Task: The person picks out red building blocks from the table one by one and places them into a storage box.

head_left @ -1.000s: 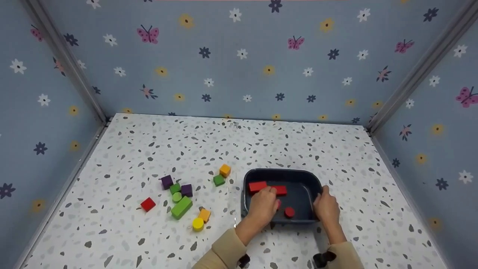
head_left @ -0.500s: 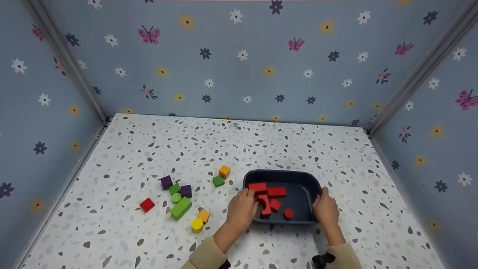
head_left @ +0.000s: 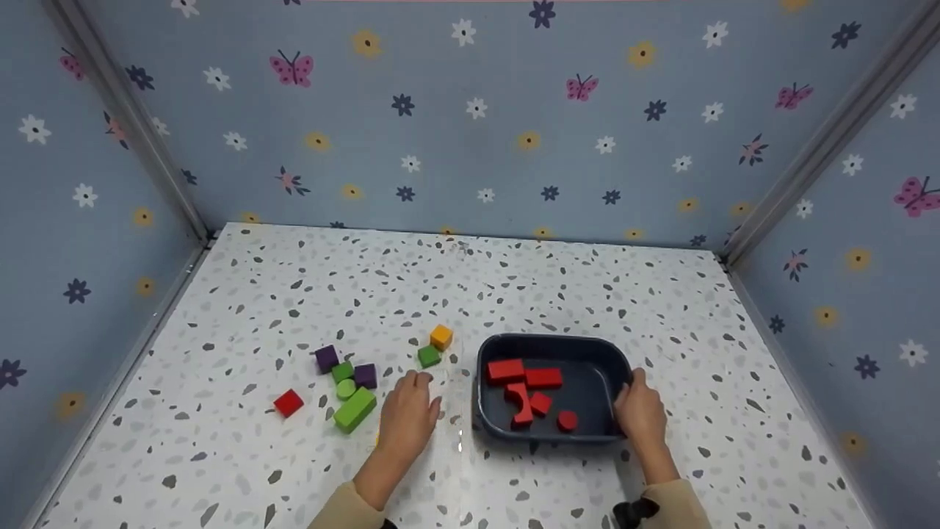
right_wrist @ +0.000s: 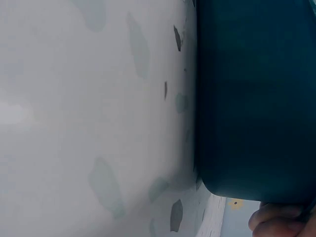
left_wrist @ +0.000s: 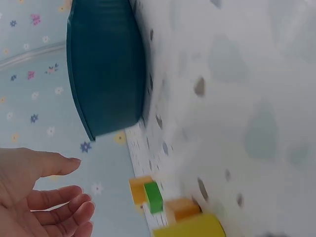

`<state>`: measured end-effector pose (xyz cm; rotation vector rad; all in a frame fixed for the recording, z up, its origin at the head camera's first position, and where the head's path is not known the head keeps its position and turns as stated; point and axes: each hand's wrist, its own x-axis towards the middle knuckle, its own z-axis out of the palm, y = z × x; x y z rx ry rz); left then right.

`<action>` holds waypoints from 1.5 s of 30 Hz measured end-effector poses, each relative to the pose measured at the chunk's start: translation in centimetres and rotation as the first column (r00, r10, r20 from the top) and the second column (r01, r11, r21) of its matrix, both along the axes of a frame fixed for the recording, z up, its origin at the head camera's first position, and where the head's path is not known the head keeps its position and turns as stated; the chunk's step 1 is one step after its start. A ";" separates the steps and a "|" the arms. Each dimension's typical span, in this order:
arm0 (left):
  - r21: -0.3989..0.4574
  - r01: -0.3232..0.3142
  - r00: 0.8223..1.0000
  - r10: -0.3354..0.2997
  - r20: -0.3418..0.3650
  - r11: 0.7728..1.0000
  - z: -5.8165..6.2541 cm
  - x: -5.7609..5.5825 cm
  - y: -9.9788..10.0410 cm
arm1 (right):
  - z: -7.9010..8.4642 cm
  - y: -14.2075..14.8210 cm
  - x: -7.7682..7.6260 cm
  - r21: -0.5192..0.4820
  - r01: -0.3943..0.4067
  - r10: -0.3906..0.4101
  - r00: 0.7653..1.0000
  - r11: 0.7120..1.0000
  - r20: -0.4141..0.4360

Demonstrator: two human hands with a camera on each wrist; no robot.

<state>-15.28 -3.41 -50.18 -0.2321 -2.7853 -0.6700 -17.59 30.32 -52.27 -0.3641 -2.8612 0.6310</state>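
Note:
My right hand grips the right rim of a dark blue tray. Inside the tray lie several red blocks: two long ones, an arch-shaped block, a small cube and a cylinder. My left hand holds nothing, its fingers loosely bent, above the table left of the tray. Beneath it the yellow cylinder and an orange block are mostly hidden in the head view. A long light green block lies just left of that hand, and farther left is a red cube.
Two purple cubes, a green cube and a light green cylinder cluster beside the long green block. Farther back, an orange cube touches a dark green cube. Patterned panels enclose the speckled table.
My left hand has let go of the red arch-shaped block in the tray and moved left, out over the yellow cylinder. The right hand keeps its place on the rim.

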 end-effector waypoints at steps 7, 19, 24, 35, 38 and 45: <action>0.050 -0.058 0.998 0.059 -0.032 0.997 -0.5 0.2 -3.2 | 0.0 0.0 0.0 0.001 -0.002 0.002 1.000 1.000 -0.001; 0.055 -0.204 0.970 0.195 0.145 0.977 -0.3 -0.1 -7.9 | 0.0 0.1 -0.2 -0.011 0.006 -0.006 0.999 1.000 0.046; 0.067 -0.228 0.968 0.218 0.125 0.971 -1.0 -0.3 -9.9 | -0.1 0.0 -0.1 -0.003 0.002 -0.002 1.000 1.000 0.025; 0.088 -0.247 0.962 0.233 0.141 0.965 -3.0 -0.1 -13.4 | -0.1 0.1 0.0 0.012 0.004 -0.004 1.000 1.000 0.009; 0.107 -0.259 0.957 0.240 0.164 0.960 -3.4 -0.2 -14.1 | -0.1 0.0 -0.1 0.005 -0.004 0.004 1.000 1.000 0.010; 0.114 -0.298 0.937 0.267 0.225 0.948 -4.5 -0.6 -15.7 | -0.1 0.0 -0.1 -0.005 -0.011 0.011 1.000 1.000 0.000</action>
